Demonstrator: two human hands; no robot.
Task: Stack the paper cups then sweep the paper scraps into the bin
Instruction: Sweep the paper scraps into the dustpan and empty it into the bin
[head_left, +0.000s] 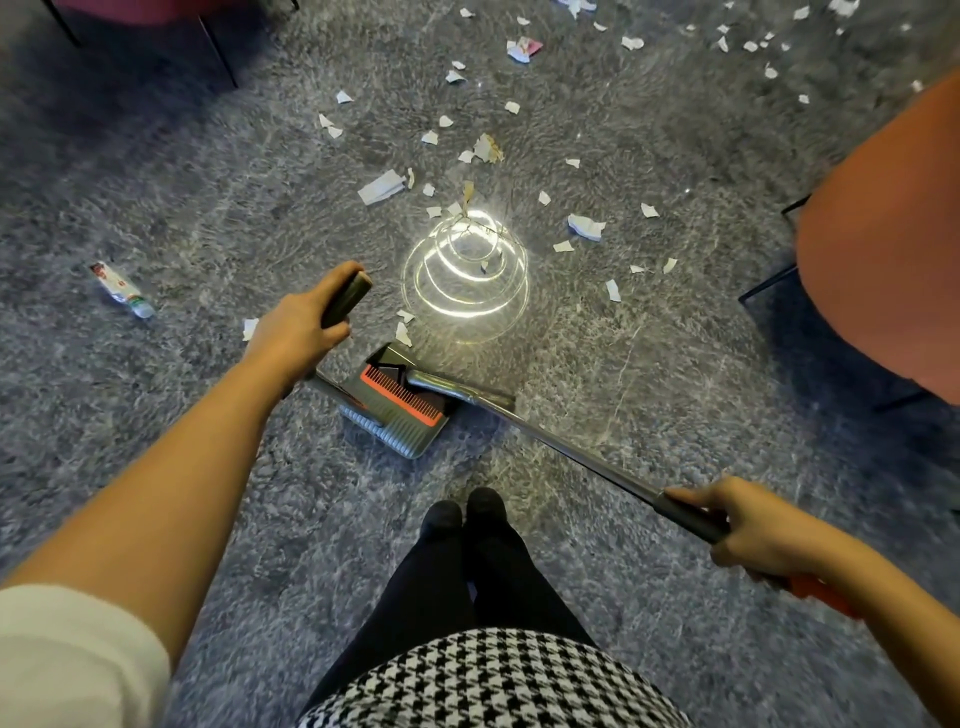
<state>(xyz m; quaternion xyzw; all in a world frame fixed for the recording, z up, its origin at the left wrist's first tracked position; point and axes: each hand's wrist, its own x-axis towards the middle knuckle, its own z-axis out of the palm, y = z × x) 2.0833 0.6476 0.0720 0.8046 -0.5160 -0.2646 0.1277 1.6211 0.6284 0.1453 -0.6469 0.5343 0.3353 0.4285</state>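
**Sweeping hardly begun**

The left hand (296, 332) has its fingers curled tight round the dustpan handle (345, 299). The right hand (748, 525) wraps the broom pole (571, 447). Just beyond the left fingers the dustpan (400, 415) sits on the floor (649, 374), with the broom head at it. A few scraps (382, 187) lie near the pan, most well beyond. No cups or bin show, and nearly all the sweeping looks left to do.

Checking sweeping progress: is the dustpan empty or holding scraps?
Looks empty: no paper scraps show inside the dustpan; they lie on the floor.
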